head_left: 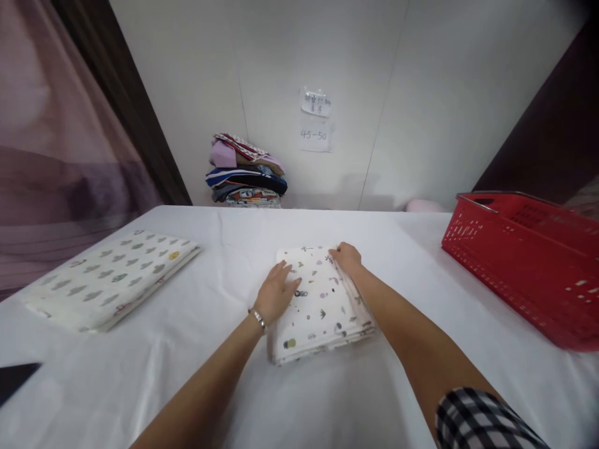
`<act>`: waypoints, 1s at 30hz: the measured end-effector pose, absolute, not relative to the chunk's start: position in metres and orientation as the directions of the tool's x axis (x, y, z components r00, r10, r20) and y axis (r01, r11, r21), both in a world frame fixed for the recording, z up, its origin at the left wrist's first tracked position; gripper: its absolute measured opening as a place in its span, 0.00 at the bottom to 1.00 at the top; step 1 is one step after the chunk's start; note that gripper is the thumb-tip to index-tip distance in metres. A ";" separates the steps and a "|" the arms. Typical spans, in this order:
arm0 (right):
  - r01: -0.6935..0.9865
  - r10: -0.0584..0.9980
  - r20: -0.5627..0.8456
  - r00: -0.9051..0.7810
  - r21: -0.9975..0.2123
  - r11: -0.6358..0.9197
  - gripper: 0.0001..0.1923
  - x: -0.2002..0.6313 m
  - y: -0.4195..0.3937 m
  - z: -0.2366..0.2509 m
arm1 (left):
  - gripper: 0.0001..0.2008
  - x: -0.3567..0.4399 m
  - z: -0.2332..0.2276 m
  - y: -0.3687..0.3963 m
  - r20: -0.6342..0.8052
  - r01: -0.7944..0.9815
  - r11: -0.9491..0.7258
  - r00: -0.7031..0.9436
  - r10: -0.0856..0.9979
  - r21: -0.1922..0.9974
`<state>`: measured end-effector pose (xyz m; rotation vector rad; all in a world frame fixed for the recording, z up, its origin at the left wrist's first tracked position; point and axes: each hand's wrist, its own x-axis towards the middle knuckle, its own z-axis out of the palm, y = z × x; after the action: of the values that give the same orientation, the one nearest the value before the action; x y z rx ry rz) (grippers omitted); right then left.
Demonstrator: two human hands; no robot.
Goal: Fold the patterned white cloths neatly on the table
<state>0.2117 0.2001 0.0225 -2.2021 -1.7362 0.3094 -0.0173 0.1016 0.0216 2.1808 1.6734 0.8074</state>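
Note:
A folded white cloth [322, 312] with small printed motifs lies in the middle of the white table [224, 237]. My left hand [276, 294] rests flat on the cloth's left edge, fingers spread, a bracelet on the wrist. My right hand [347, 257] lies on the cloth's far right corner, fingers curled over the edge. A second folded cloth [110, 277] with a cactus print sits apart at the left of the table.
A red plastic basket [524, 262] stands at the table's right side. A stack of folded coloured fabrics [246, 171] is at the back against the wall, under two paper notes [316, 118]. A dark flat object [16, 377] pokes in at the left edge.

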 end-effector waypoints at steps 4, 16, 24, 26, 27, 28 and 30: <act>0.864 0.961 0.038 0.274 -0.448 -0.229 0.12 0.213 0.213 0.018 | 0.28 -0.013 0.002 0.149 0.161 0.782 -0.145 0.057 0.985 0.606; 0.799 0.951 0.119 0.285 -0.578 -0.167 0.08 0.232 0.230 -0.004 | 0.25 -0.015 -0.021 0.163 0.197 0.654 -0.170 0.032 0.980 0.737; 0.797 0.953 0.092 0.287 -0.576 -0.184 0.07 0.234 0.234 -0.005 | 0.25 -0.020 -0.020 0.180 0.102 0.486 -0.053 -0.076 0.992 0.872; 0.820 0.957 0.090 0.277 -0.541 -0.187 0.07 0.232 0.234 -0.004 | 0.26 -0.020 -0.021 0.180 0.104 0.482 -0.056 -0.072 0.992 0.875; 0.840 0.959 0.102 0.263 -0.514 -0.176 0.07 0.231 0.234 -0.003 | 0.26 -0.020 -0.021 0.179 0.102 0.480 -0.055 -0.072 0.992 0.876; 0.860 0.961 0.125 0.245 -0.486 -0.156 0.07 0.230 0.234 -0.002 | 0.26 -0.020 -0.021 0.179 0.102 0.477 -0.055 -0.073 0.992 0.877; 0.879 0.957 0.188 0.220 -0.464 -0.111 0.07 0.229 0.235 0.000 | 0.25 -0.020 -0.020 0.178 0.107 0.473 -0.059 -0.075 0.991 0.879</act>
<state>0.2290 0.2351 0.0004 -2.0210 -1.6895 0.2172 -0.0201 0.1780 -0.0197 1.5843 1.6017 1.0777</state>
